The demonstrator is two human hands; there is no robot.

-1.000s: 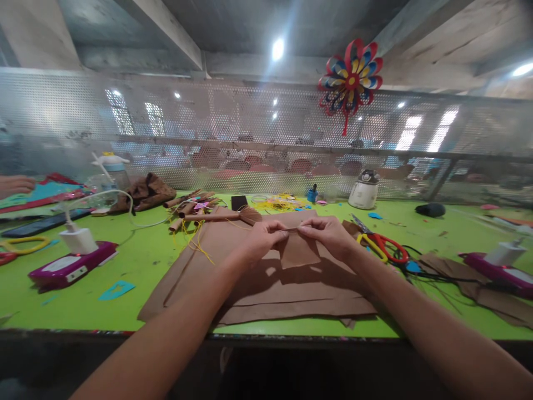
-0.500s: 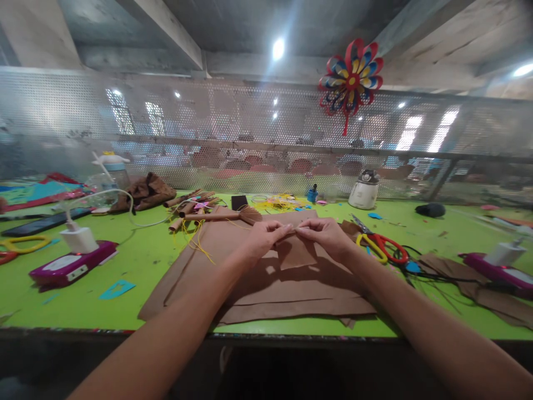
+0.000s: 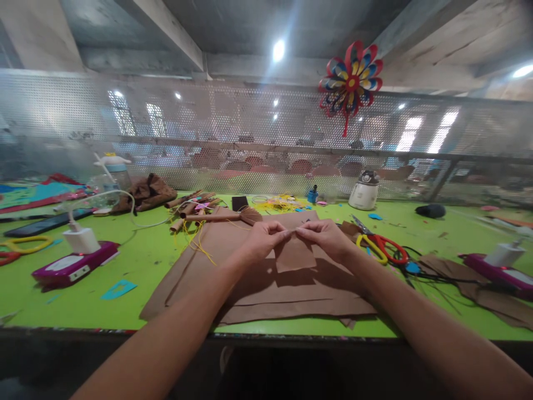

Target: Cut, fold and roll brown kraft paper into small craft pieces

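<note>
A small piece of brown paper (image 3: 295, 256) hangs from the fingertips of both hands. My left hand (image 3: 266, 238) pinches its upper left edge between thumb and fingers. At the upper right edge, my right hand (image 3: 325, 236) grips it the same way. Below it, larger brown paper sheets (image 3: 266, 314) lie spread on the green table. The small piece is held just above them and casts a shadow. Rolled brown paper tubes (image 3: 208, 218), one ending in a pleated fan (image 3: 251, 215), rest behind my left hand.
Scissors (image 3: 385, 248) with red and yellow handles lie right of my right hand. Purple power strips (image 3: 77, 266) with white chargers sit on both sides. A white bottle (image 3: 363, 191) and a small blue bottle (image 3: 312, 194) stand at the back. Yellow string (image 3: 278, 203) is scattered there.
The small brown paper has shifted slightly left and tilted, with its lower edge now lower and more of its face visible. Both hands keep their pinch on it.
</note>
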